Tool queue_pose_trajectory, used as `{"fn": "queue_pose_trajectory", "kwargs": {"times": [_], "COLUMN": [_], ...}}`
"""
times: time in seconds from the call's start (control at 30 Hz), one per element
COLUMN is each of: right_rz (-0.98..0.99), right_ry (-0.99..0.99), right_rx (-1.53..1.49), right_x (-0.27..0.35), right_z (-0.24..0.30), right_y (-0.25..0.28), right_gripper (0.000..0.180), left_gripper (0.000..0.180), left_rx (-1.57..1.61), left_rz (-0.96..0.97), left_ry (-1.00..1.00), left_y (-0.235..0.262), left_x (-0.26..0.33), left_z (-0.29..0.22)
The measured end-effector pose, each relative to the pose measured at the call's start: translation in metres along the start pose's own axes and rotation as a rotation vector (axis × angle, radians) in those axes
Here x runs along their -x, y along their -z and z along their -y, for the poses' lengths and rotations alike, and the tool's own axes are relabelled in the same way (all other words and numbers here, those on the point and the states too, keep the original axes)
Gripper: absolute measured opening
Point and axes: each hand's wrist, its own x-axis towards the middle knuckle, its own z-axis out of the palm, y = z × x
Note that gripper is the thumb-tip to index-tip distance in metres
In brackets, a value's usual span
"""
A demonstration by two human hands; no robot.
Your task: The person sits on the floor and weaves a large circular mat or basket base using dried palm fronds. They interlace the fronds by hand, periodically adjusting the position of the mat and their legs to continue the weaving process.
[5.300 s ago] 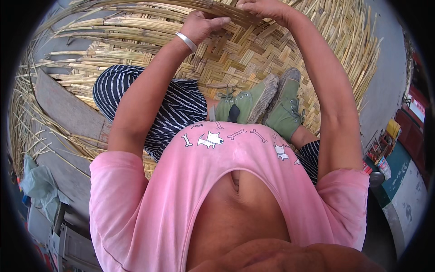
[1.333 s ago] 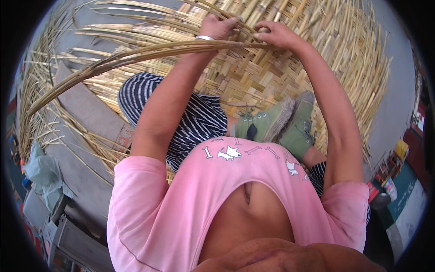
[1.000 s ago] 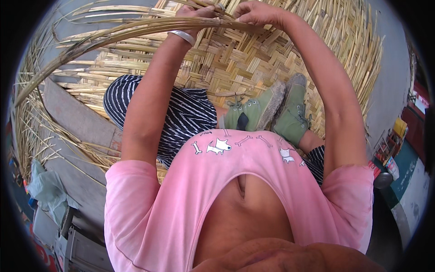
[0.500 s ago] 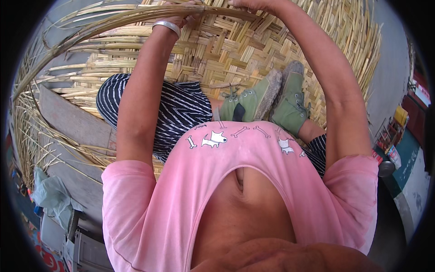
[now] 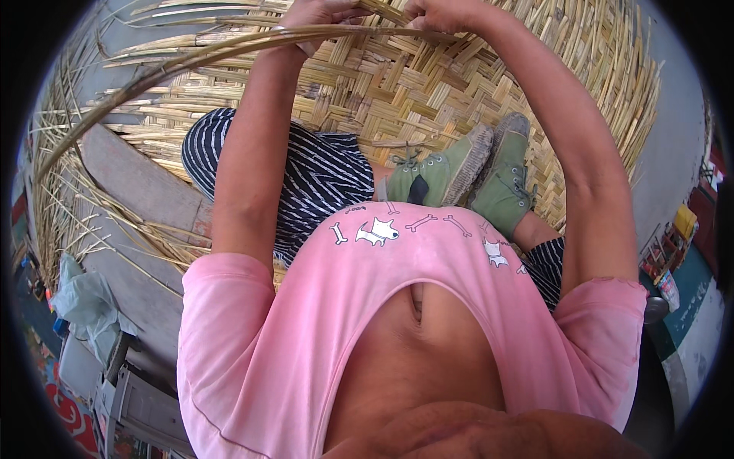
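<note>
A partly woven mat (image 5: 397,107) of pale split reed lies under and in front of me, its strips crossing in a diagonal pattern. At the top edge of the view, my left hand (image 5: 325,15) is closed on a reed strip (image 5: 388,11). Close by on the right, my right hand (image 5: 443,14) pinches the same strip over the weave. A long bundle of loose reed strips (image 5: 191,63) arches from the far left across my left wrist and ends below my right hand. The upper fingers are partly cut off by the frame.
My green canvas shoes (image 5: 440,170) rest on the mat. Loose reed ends (image 5: 57,191) fan out at the left beside a flat grey board (image 5: 138,168). A pale plastic bag (image 5: 84,298) lies lower left. Assorted goods (image 5: 673,245) stand at the right edge.
Both hands sit slightly lower in the view, and the strip between them now shows. The arching bundle has dropped over my left wrist, covering the bracelet. The whole view has shifted a little.
</note>
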Motion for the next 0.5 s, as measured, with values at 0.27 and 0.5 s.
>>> {"fn": "queue_pose_trajectory", "kwargs": {"times": [0.27,0.5], "right_rz": [-0.616,-0.985], "right_ry": [0.028,-0.260], "right_rx": [-0.038,-0.332], "right_x": [0.030,0.046], "right_z": [0.002,-0.001], "right_y": [-0.046,-0.090], "right_gripper": [0.026,0.029], "left_gripper": [0.046,0.068], "left_rx": [-0.453,-1.071], "left_rz": [0.044,-0.160], "left_ry": [-0.250,-0.045], "left_y": [-0.013,-0.024], "left_x": [-0.028,-0.074], "left_z": [-0.021,-0.025]}}
